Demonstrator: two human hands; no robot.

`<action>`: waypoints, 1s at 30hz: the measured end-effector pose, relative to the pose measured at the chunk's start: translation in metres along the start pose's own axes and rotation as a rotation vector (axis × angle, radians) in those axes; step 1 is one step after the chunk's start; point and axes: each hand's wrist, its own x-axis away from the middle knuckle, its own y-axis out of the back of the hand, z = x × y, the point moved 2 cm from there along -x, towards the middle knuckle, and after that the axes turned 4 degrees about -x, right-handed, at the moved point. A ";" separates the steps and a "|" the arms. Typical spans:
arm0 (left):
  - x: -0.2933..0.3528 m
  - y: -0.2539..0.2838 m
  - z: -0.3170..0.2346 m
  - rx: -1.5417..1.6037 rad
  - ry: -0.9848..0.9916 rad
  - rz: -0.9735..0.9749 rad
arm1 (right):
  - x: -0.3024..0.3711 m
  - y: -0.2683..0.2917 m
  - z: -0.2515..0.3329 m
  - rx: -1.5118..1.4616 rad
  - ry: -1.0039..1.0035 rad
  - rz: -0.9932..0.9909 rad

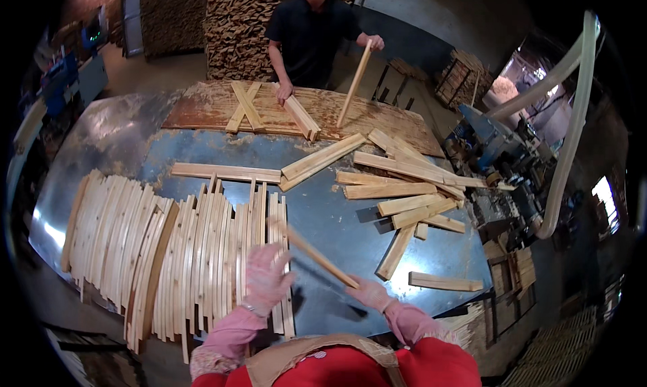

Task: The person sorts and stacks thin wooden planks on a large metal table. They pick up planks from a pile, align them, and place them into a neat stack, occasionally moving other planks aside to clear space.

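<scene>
Two gloved hands work at the near edge of a metal-topped table (337, 218). The right hand (367, 294) is closed around the near end of a thin wooden slat (313, 253), which slants up and left above the tabletop. The left hand (266, 276) is spread open, fingers splayed, over the right end of a row of slats (175, 252) laid side by side along the near left. Loose wooden offcuts (397, 185) lie scattered to the right. At the far side, another person (310, 33) holds a stick upright (354, 83) over a plywood board (209, 107).
</scene>
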 end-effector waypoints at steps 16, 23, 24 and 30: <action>0.041 -0.117 0.031 -0.400 -0.149 0.858 | 0.049 -0.094 -0.106 -0.003 -0.491 -0.384; 0.025 -0.118 0.023 -0.541 -0.272 1.033 | 0.042 -0.110 -0.120 0.070 -0.445 -0.500; 0.021 -0.115 0.027 -0.564 -0.270 1.108 | 0.040 -0.114 -0.116 0.090 -0.449 -0.488; 0.019 -0.116 0.029 -0.540 -0.310 1.090 | 0.044 -0.133 -0.110 0.164 -0.400 -0.617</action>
